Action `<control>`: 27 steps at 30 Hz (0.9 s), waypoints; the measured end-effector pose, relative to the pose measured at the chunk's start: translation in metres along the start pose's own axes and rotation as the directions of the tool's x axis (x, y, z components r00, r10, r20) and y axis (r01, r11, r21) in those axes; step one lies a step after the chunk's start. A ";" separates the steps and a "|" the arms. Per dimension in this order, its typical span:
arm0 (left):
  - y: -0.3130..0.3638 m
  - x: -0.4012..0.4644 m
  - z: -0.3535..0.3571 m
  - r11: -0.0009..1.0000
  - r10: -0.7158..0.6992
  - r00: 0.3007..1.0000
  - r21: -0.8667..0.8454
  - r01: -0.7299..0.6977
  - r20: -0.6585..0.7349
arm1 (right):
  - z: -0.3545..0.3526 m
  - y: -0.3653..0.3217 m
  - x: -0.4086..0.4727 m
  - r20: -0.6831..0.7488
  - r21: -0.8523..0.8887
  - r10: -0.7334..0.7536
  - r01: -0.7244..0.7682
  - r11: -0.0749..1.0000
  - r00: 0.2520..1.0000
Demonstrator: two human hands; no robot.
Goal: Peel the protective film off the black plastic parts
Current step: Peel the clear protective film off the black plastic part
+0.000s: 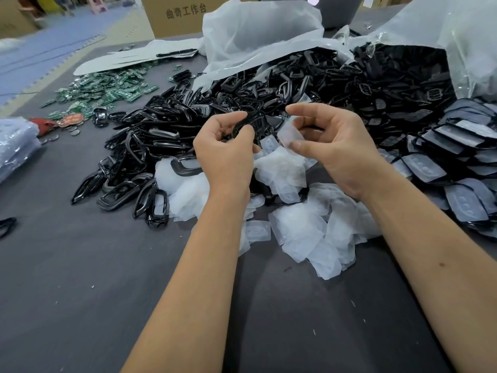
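Observation:
My left hand (227, 152) grips a black plastic part (255, 123) above the dark table. My right hand (330, 146) pinches a translucent piece of protective film (289, 135) between thumb and fingers, just to the right of the part. Whether the film still touches the part is unclear. Below both hands lies a heap of peeled films (304, 224). A pile of bare black frames (150, 157) spreads to the left. Film-covered black parts (462, 168) are stacked at the right.
Two large clear plastic bags (258, 39) spill more black parts across the back of the table (80, 278). Green circuit boards (107, 90) lie at the back left, a bubble-wrap bundle (16, 144) at the left edge, a cardboard box (177, 14) behind.

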State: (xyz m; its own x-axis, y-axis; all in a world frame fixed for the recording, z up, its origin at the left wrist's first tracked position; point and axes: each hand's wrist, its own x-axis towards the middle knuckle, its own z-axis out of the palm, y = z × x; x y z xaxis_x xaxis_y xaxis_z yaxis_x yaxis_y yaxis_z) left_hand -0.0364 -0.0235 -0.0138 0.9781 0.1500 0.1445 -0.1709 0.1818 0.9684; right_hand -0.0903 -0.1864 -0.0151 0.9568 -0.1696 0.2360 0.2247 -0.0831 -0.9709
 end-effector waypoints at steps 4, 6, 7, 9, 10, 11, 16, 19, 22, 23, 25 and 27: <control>-0.001 0.001 -0.002 1.000 -0.019 0.999 -0.022 0.020 0.050 | 0.001 0.000 -0.001 -0.010 0.027 0.005 -0.005 1.000 1.000; 0.000 0.002 -0.003 0.999 -0.031 0.997 -0.031 0.033 0.075 | 0.002 0.001 -0.002 -0.022 -0.005 0.012 -0.013 1.000 1.000; -0.001 0.003 -0.003 0.999 -0.033 0.996 -0.031 0.036 0.085 | 0.002 0.002 -0.002 -0.041 -0.017 0.008 -0.009 1.000 0.999; -0.001 0.004 -0.004 0.999 -0.035 0.993 -0.029 0.038 0.109 | 0.004 0.002 -0.002 -0.072 0.038 -0.002 0.005 0.999 0.997; -0.002 0.004 -0.004 0.999 -0.036 0.991 -0.026 0.040 0.128 | 0.004 0.002 -0.001 -0.081 0.078 -0.007 0.013 0.997 0.997; -0.002 0.004 -0.005 0.999 -0.037 0.988 -0.021 0.040 0.151 | 0.005 0.002 -0.001 -0.091 0.097 -0.017 0.026 0.995 0.996; -0.004 0.004 -0.007 1.000 -0.018 0.965 0.016 0.015 0.262 | 0.004 0.001 0.001 -0.153 0.055 -0.080 0.090 0.994 0.985; -0.005 0.003 -0.005 1.000 0.000 0.961 0.019 -0.006 0.277 | 0.004 0.000 0.000 -0.159 -0.010 -0.125 0.125 0.992 0.979; -0.006 0.003 -0.005 0.999 0.019 0.955 0.039 -0.033 0.296 | 0.006 -0.003 -0.002 -0.176 -0.025 -0.136 0.134 0.991 0.975; -0.006 0.002 -0.005 0.998 0.021 0.951 0.044 -0.036 0.307 | 0.007 -0.004 -0.002 -0.171 -0.026 -0.138 0.135 0.990 0.976; -0.006 0.001 -0.005 0.998 0.020 0.943 0.044 -0.036 0.332 | 0.009 -0.005 -0.003 -0.161 -0.021 -0.130 0.129 0.991 0.978; -0.006 0.000 -0.004 0.999 0.018 0.935 0.035 -0.033 0.355 | 0.009 -0.004 -0.003 -0.154 -0.046 -0.135 0.130 0.990 0.979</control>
State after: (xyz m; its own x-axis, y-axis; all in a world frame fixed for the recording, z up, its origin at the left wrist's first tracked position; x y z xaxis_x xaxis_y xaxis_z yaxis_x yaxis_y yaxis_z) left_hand -0.0360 -0.0203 -0.0204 0.9532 -0.2018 0.2249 -0.1987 0.1424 0.9697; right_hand -0.0920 -0.1764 -0.0121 0.8777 -0.3060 0.3688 0.3382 -0.1497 -0.9291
